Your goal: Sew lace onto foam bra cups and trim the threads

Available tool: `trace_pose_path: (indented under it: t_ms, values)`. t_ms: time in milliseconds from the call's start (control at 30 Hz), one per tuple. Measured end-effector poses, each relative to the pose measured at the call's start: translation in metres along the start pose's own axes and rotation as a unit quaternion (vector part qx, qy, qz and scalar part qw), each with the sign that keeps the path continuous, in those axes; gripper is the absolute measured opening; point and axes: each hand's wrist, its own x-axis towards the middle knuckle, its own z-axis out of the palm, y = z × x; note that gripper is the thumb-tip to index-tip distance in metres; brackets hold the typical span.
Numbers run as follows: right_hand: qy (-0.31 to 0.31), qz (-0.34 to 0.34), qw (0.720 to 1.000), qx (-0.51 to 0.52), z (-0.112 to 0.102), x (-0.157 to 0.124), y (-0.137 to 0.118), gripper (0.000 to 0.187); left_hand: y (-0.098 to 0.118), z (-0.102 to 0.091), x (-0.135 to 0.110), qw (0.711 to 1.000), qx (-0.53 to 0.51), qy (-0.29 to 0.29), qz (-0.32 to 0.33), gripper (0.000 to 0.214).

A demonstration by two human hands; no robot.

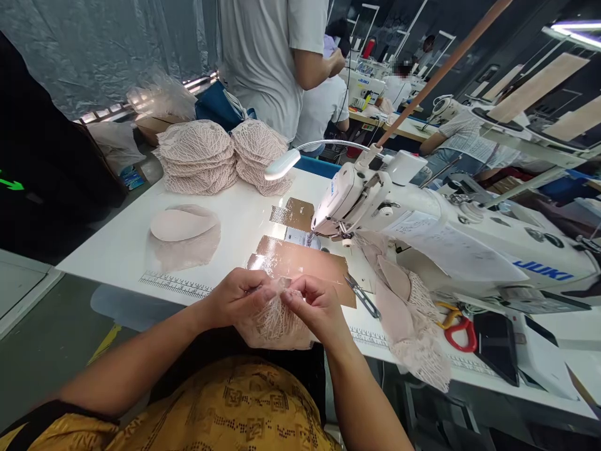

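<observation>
A beige lace fabric piece [277, 322] hangs at the table's front edge, pinched at its top by both hands. My left hand [246, 294] is closed on its upper left edge, thumb against the fingers. On the upper right edge my right hand [314, 304] is closed in a similar pinch. The fabric bunches between the fingertips and drapes below them. Just beyond my hands lies the taped brown plate [300, 260] in front of the sewing machine's needle. Thread snips [362, 295] rest right of my right hand.
The sewing machine [399, 200] fills the right side. Stacked lace cups [197, 156] stand at the back left, near a smooth oval pad [183, 224] on sheer fabric. Red-handled scissors [462, 335] and a phone [495, 344] lie at right. Co-workers are beyond the table.
</observation>
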Motion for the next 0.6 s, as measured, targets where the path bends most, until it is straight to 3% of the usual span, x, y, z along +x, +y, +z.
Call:
trace_pose_path:
  t_ms: [100, 300, 467, 600]
  values:
    - [0.028, 0.021, 0.999, 0.004, 0.002, -0.0007, 0.003, 0.027, -0.0028, -0.0037, -0.0014, 0.997, -0.053, 0.042, -0.033, 0.03]
    - [0.038, 0.021, 0.999, -0.013, 0.0047, -0.0011, 0.0061, 0.026, 0.002, -0.0053, 0.0033, 0.993, -0.049, -0.029, -0.103, 0.029]
    - [0.031, 0.004, 0.999, -0.008, 0.0046, -0.0035, 0.0084, 0.024, 0.0013, -0.0029, 0.0048, 0.993, -0.013, -0.02, -0.117, 0.031]
    - [0.063, -0.044, 0.996, -0.045, 0.006, -0.0041, 0.0055, 0.019, 0.0018, -0.0024, 0.0035, 0.992, -0.022, -0.024, -0.118, 0.03]
